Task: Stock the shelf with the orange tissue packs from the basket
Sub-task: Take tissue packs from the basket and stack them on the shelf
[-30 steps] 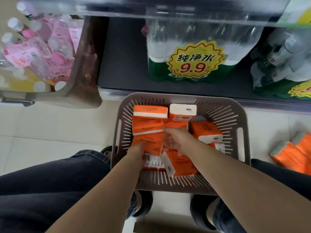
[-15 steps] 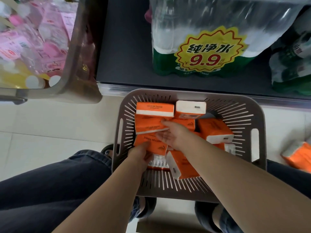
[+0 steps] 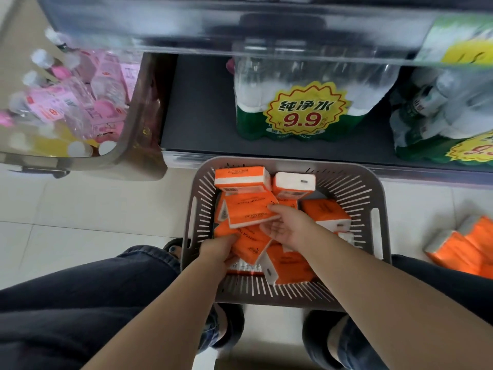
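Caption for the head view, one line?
Left hand and right hand grip orange tissue packs in the grey basket.

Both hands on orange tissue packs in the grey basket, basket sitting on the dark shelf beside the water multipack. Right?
No. The left hand and right hand do hold orange tissue packs in the grey basket, but the basket sits on the tiled floor in front of the dark shelf, not on it beside the water multipack. Head view shows it.
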Tool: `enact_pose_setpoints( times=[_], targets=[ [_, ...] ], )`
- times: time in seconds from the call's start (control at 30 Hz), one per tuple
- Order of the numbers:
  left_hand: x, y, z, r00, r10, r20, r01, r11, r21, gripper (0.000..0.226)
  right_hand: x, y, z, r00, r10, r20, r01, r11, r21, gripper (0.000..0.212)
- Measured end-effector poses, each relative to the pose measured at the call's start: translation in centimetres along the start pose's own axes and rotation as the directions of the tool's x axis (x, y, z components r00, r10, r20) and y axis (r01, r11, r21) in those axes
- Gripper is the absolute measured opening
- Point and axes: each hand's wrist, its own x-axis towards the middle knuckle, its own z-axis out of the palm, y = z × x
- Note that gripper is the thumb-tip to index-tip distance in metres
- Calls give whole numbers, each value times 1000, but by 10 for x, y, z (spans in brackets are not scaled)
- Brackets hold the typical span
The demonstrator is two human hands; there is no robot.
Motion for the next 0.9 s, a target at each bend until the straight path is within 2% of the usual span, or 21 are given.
enact_pose_setpoints(
  times=[0.17, 0.57, 0.9],
  targets=[
    [-25, -1, -1, 998, 63, 13, -64, 993, 101, 42, -28, -3, -19, 999, -41, 29, 41, 999, 6, 12],
    [-88, 25, -2, 947, 309, 82, -317, 870, 378, 38, -95, -30, -48, 970, -162, 181, 162, 987, 16, 32],
    [-138, 60, 0, 856, 492, 161, -501, 710, 495, 29, -155, -64, -65, 893, -375, 249, 420, 894, -158, 27]
  ],
)
